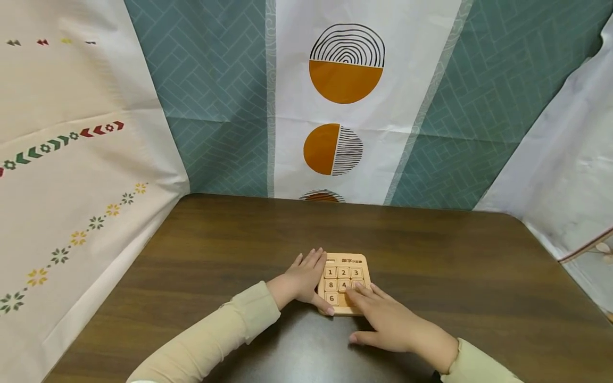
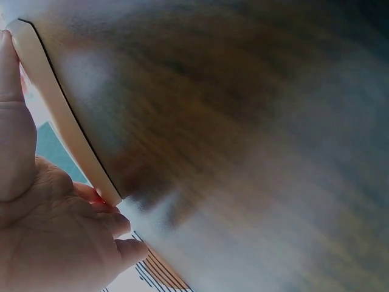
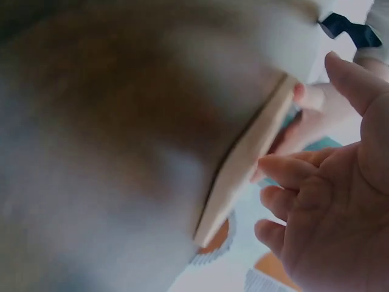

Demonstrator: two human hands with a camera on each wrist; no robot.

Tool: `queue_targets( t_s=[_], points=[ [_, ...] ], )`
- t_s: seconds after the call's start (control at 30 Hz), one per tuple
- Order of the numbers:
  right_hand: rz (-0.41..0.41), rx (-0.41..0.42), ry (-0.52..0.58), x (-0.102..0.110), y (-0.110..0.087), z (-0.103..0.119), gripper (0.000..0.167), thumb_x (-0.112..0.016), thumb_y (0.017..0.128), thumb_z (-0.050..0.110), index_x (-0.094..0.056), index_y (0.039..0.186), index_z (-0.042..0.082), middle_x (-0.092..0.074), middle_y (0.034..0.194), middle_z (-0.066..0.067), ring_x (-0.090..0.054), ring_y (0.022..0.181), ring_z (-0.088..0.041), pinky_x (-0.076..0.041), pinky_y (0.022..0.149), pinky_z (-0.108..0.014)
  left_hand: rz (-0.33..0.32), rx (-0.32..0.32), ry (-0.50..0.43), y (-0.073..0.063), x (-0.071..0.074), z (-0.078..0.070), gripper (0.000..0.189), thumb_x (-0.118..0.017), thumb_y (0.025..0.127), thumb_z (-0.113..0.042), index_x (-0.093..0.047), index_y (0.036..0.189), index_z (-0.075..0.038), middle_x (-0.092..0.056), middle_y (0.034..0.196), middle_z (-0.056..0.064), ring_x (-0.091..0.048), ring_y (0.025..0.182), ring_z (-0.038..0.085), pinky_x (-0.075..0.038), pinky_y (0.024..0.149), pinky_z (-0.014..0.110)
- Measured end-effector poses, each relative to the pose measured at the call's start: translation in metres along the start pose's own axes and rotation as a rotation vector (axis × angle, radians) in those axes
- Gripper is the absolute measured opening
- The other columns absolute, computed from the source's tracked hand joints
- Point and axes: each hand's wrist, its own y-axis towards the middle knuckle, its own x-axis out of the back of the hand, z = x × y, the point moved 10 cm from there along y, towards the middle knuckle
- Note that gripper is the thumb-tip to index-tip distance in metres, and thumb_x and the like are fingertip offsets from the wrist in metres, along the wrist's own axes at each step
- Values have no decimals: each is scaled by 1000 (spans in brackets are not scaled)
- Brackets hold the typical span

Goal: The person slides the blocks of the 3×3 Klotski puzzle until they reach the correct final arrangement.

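Observation:
A wooden number sliding puzzle (image 1: pixel 344 262) lies on the dark brown table, its tiles marked with numerals. The top row reads 1, 2, 3; below show 8, 4 and 6. My left hand (image 1: pixel 305 280) holds the puzzle along its left side, thumb at the near left corner and fingers reaching up the edge. Over the lower right tiles extends my right hand (image 1: pixel 390 318), fingertips at the tile faces and thumb apart from the board. Its fingers hide the tiles there. In the right wrist view, the board's pale side edge (image 3: pixel 249 161) appears beyond the right fingers.
The table (image 1: pixel 230 234) has a wood-grain top. Behind it hangs a teal and white cloth (image 1: pixel 225 106) with orange and striped circles. A cream patterned cloth (image 1: pixel 72 186) covers the left side, and a pale cloth (image 1: pixel 565 143) hangs at the right.

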Motion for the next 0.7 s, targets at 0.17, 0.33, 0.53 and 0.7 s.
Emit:
queue_targets(
  t_s=[0.17, 0.33, 0.53, 0.7],
  points=[
    [16, -44, 111, 6, -16, -11, 83, -61, 88, 51, -33, 146, -2, -34, 150, -21, -26, 142, -34, -18, 113, -55, 20, 2, 1, 1, -4, 0, 127, -71, 65, -71, -6, 154, -6, -3, 161, 10, -4, 148, 24, -10, 119, 45],
    [49, -69, 170, 6, -25, -17, 85, -59, 88, 54, -33, 146, -2, -32, 150, -25, -24, 141, -42, -21, 110, -60, 20, 4, -4, 2, -3, 2, 127, -70, 65, -71, -5, 154, -7, -2, 161, 10, -3, 148, 24, -8, 119, 45],
    [42, -64, 175, 5, -25, -18, 83, -61, 87, 51, -35, 145, -2, -31, 149, -27, -25, 139, -47, -23, 108, -61, 23, -2, -12, 2, -3, 2, 127, -70, 65, -71, -5, 154, -6, -2, 161, 10, -3, 148, 24, -8, 119, 45],
    [51, -66, 179, 3, -24, -17, 84, -62, 87, 52, -33, 146, -2, -30, 150, -26, -25, 138, -47, -24, 107, -62, 28, -2, -11, 2, -4, 1, 128, -70, 65, -70, -4, 154, -7, -1, 161, 10, -2, 148, 24, -7, 119, 45]
  ],
)
